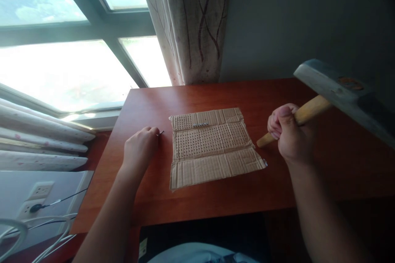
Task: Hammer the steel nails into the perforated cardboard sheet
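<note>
A flat piece of cardboard (212, 148) full of small holes lies on the reddish wooden table (216, 197). A short row of nails (200, 124) stands near its far edge. My left hand (141, 147) rests closed on the table just left of the cardboard, pinching a small nail (160, 133) whose tip sticks out toward the cardboard. My right hand (285, 133) is wrapped round the wooden handle of a hammer (336, 90), held raised to the right of the cardboard with its grey metal head up at the right.
A window (61, 49) and a patterned curtain (191, 24) stand behind the table, with a grey wall to the right. Wall sockets (37, 197) and white cables (46, 230) are low at the left. The table's front edge is close to my body.
</note>
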A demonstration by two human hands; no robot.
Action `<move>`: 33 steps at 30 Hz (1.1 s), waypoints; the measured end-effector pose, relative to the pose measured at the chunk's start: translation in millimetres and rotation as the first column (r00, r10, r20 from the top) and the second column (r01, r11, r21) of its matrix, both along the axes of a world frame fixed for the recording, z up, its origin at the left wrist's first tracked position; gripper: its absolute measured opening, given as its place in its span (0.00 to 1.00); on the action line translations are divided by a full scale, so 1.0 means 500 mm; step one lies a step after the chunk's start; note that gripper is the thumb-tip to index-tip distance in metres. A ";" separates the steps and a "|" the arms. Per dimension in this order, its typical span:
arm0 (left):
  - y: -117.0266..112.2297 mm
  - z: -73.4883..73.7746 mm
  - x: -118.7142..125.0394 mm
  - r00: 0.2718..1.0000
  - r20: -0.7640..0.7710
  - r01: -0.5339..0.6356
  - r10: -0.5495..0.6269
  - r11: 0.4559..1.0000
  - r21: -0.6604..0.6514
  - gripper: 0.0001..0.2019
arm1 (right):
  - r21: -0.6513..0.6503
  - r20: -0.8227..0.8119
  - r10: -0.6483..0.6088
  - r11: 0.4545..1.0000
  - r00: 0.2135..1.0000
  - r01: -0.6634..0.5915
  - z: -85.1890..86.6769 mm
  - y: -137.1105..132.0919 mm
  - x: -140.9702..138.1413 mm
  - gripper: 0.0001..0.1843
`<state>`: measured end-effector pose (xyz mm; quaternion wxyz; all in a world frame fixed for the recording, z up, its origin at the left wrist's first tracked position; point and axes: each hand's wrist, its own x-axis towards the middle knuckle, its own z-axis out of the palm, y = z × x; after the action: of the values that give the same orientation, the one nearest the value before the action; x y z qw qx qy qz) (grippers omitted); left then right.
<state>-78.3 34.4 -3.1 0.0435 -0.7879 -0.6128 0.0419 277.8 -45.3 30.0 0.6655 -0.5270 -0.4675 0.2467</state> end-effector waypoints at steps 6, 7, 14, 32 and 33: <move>0.006 -0.003 -0.003 0.998 0.054 -0.013 0.012 1.000 0.016 0.12 | -0.007 0.011 0.012 1.000 1.000 -0.012 -0.001 -0.005 0.000 0.24; 0.007 -0.002 -0.008 0.994 0.104 -0.026 0.022 0.999 0.036 0.12 | -0.010 0.007 0.013 1.000 1.000 -0.012 0.000 -0.005 0.000 0.24; 0.004 0.057 -0.005 0.550 0.834 -0.213 0.045 0.973 0.088 0.10 | 0.043 -0.036 0.031 0.999 0.999 -0.029 -0.001 -0.003 0.004 0.24; 0.013 0.098 0.225 0.492 0.842 0.265 -0.220 0.959 0.095 0.04 | 0.086 -0.076 0.062 0.995 0.995 -0.056 -0.004 -0.007 0.004 0.23; 0.012 0.097 0.226 0.494 0.842 0.262 -0.214 0.961 0.091 0.04 | 0.084 -0.076 0.063 0.995 0.995 -0.057 -0.004 -0.006 0.004 0.22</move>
<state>34.5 40.6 45.4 -0.2725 -0.7867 -0.4408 -0.3356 279.9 -48.4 28.0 0.6967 -0.4751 -0.4661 0.2678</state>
